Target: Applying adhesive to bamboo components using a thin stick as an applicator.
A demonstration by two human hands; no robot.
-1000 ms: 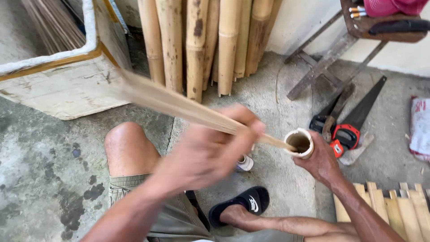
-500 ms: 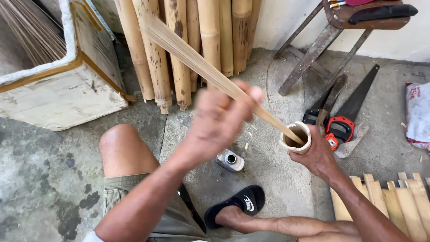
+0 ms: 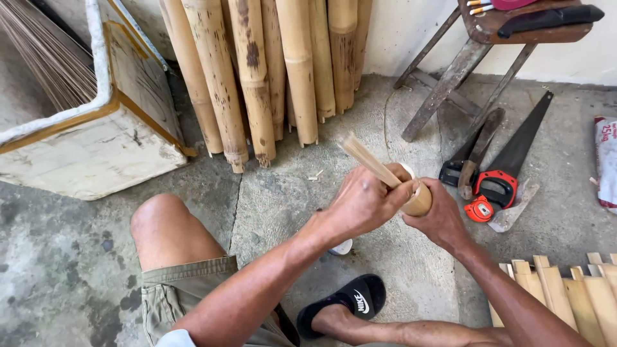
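— What does each hand have hold of?

— The left hand (image 3: 366, 202) is wrapped tight around a bundle of thin bamboo strips (image 3: 369, 160), fingers fully curled. The strips stick up and away from the fist, toward the far wall, and their lower end goes into a short bamboo tube (image 3: 419, 200).

— And the other hand?

— The right hand (image 3: 443, 218) grips that tube from below and behind, fingers closed round its wall. The two hands touch, with the tube between them, held in the air above the concrete floor (image 3: 398, 270).

— Where is all this on the floor?

— About the middle of it, in front of the person's bare knee (image 3: 160, 225) and above a foot in a black sandal (image 3: 350, 302). Something small and white shows under the left wrist; I cannot tell what it is.

— What lies around?

— Thick bamboo poles (image 3: 257, 71) lean upright against the far wall. At the far left corner stands a white box (image 3: 96, 148) holding thin sticks. To the right, by the legs of a wooden stool (image 3: 463, 71), a handsaw (image 3: 514, 154) with a red and black handle lies on the floor beside a curved blade, and a small red tape measure (image 3: 479, 209) sits just near the right hand. Flat bamboo slats (image 3: 565, 289) lie along the near right edge.
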